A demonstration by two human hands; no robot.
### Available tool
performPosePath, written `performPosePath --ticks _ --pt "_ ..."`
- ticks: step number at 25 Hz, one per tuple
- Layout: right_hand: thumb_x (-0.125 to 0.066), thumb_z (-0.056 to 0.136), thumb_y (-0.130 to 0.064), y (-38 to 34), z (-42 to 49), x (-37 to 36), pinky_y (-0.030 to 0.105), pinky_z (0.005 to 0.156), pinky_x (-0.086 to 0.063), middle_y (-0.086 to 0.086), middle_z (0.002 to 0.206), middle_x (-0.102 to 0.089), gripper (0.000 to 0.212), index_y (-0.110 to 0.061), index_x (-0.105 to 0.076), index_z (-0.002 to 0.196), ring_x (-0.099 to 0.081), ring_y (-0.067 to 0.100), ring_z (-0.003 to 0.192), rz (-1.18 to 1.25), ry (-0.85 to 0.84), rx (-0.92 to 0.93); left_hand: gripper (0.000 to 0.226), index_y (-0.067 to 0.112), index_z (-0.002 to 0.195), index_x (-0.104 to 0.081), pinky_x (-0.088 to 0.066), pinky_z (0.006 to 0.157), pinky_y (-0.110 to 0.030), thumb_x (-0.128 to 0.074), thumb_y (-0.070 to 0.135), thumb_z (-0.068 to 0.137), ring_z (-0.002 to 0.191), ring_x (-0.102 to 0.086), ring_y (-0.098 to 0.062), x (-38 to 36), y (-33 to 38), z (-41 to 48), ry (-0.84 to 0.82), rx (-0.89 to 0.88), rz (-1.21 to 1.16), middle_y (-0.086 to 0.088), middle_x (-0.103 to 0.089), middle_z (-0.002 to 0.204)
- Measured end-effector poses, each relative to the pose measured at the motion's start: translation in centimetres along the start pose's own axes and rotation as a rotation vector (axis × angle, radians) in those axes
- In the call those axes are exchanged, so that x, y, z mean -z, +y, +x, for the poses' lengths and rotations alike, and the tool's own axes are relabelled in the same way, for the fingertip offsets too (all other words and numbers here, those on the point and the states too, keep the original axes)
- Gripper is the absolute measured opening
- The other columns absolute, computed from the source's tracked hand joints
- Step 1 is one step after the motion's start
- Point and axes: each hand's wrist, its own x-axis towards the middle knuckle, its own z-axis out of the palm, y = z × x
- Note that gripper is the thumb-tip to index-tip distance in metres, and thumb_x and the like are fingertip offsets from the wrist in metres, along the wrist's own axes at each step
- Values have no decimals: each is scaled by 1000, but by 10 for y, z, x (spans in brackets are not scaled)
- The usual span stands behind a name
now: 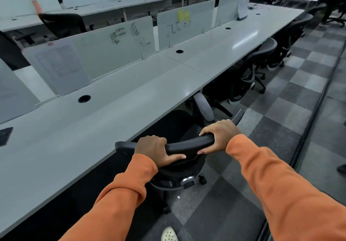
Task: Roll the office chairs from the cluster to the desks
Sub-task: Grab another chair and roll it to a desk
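A black office chair (pixel 189 144) stands right in front of me, its seat tucked partly under the long grey desk (pixel 131 98). My left hand (pixel 153 150) grips the top rail of the backrest on its left part, thumb underneath. My right hand (pixel 219 136) grips the same rail at its right end. Both arms are in orange sleeves. One padded armrest (pixel 204 108) shows past the backrest; the chair's base and a caster (pixel 203 181) show below it.
Further black chairs (pixel 262 59) are lined up under the same desk to the right. White dividers (pixel 114 50) with scribbles run along the desk's far side. A checkered carpet aisle (pixel 292 98) lies to the right. My shoe (pixel 168 234) is at the bottom.
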Motion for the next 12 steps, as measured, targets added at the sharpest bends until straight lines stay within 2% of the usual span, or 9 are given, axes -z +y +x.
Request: performPosePath --ticks 3,8,12 --pt "-41 46 -99 19 43 -5 23 66 -35 -16 77 -70 85 -39 -71 98 -67 8 76 26 68 61 82 21 74 -57 -44 64 -29 -32 98 62 62 -52 -15 -1 -11 32 -23 63 -4 7 -55 66" --pt "-44 47 -98 50 106 -12 22 65 -37 -16 77 -71 82 -38 -72 95 -67 9 75 8 90 155 77 21 74 -52 -45 66 -31 -35 95 66 61 -49 -18 -1 -20 76 -65 137 -42 8 -43 59" --pt "-49 51 -95 90 128 -19 27 65 -50 -15 76 -71 77 -33 -73 91 -68 12 71 53 119 251 75 21 70 -45 -40 60 -31 -33 95 68 60 -48 -17 0 1 99 -52 161 -44 6 -47 63"
